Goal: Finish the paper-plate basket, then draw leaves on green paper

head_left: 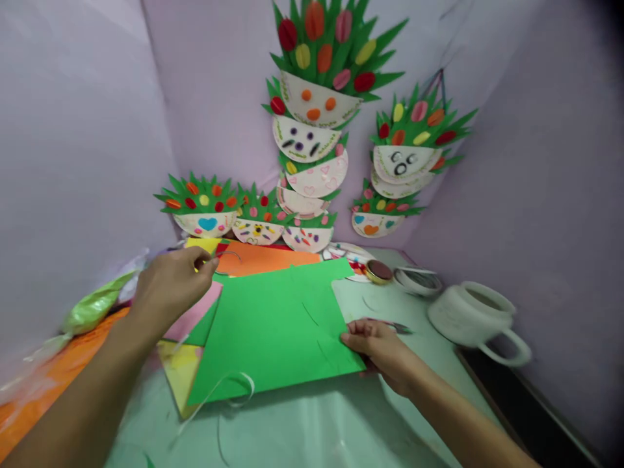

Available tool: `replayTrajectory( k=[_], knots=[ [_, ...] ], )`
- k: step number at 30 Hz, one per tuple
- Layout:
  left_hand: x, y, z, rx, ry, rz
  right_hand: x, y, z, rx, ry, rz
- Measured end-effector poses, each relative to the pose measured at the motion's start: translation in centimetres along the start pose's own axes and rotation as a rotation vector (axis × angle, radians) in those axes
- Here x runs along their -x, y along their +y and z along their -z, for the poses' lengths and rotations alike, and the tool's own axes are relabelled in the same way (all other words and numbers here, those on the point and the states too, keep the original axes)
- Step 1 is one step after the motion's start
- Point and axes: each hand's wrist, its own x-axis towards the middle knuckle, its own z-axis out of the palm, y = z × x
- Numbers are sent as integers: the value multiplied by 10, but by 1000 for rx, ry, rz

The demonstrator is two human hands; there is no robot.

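A large green paper sheet (277,331) is tilted up over the table, with a notch in its upper right corner. My right hand (377,351) grips its right edge between thumb and fingers. Off the sheet's upper left corner, my left hand (178,276) is closed in a pinch. A thin, curved grey strand (231,253) shows at its fingertips. Beneath the green sheet lie an orange sheet (268,259), a pink sheet (197,315) and a yellow sheet (180,377). A curled pale strip (248,382) hangs in front of the green sheet's lower edge.
Beyond my right hand are scissors blades (400,327), a round tin (379,272), a bowl of thin strands (418,281) and a white mug (472,315). Paper flower baskets (322,101) hang on the wall. A green plastic packet (97,305) lies at the left.
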Motion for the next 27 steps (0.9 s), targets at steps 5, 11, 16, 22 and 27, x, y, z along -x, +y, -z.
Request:
replayTrajectory(
  k=[5, 11, 16, 22, 27],
  knots=[
    [72, 66, -7, 386, 67, -596, 50, 53, 26, -109, -9, 1],
    [160, 117, -55, 317, -92, -1035, 80, 96, 27, -95, 16, 40],
    [162, 130, -82, 85, -417, -1104, 88, 109, 37, 58, 32, 136],
    [147, 134, -81, 90, -407, -1091, 94, 105, 57, 399, 94, 302],
    [154, 126, -86, 136, -364, -1106, 62, 51, 98, 974, 464, 379]
  ],
)
